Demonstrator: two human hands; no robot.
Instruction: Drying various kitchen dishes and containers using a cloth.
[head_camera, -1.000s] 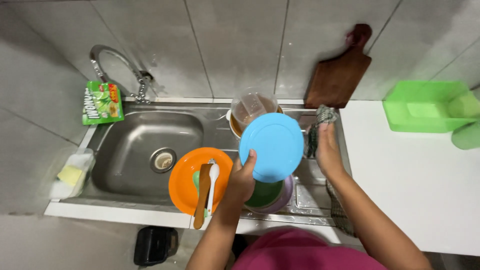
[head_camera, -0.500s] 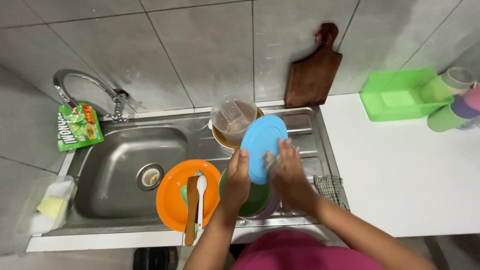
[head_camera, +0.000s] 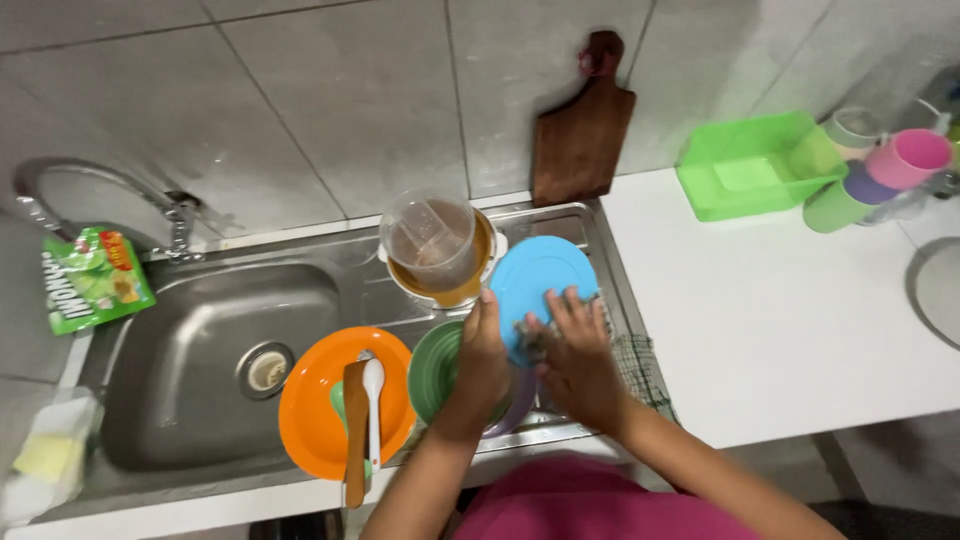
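Fingers of the left hand (head_camera: 484, 352) clamp the near-left rim of the blue plate (head_camera: 545, 275), thumb on the upper face, so that grip is clenched on the plate; the plate tilts up and away from it, its face turned toward the right hand (head_camera: 572, 352); that hand lies flat on the plate's lower right part, fingers spread, pressing what looks like a scrubbing pad (head_camera: 538, 340) against it, though the pad is mostly hidden and I cannot tell how firmly it is gripped. Both hands touch the plate, the left at the edge, the right on the face; the plate's free half reaches up and to the right of the left grip.

Just below the left grip sits a green bowl (head_camera: 436, 368) nested in a purple one (head_camera: 517, 405); to its left, an orange plate (head_camera: 320, 415) carries a wooden spatula (head_camera: 355, 430) and a white spoon (head_camera: 373, 400), both lying lengthwise toward the person; beyond the blue plate stands a clear measuring jug (head_camera: 432, 238) in a yellowish bowl; right of the right hand a checked cloth (head_camera: 640, 365) lies on the drainer. Further left is the sink (head_camera: 190, 370) with its tap (head_camera: 100, 185); further right the white table (head_camera: 780, 300) bears a green basket (head_camera: 755, 165) and coloured cups (head_camera: 880, 170); a wooden board (head_camera: 580, 130) leans on the wall.
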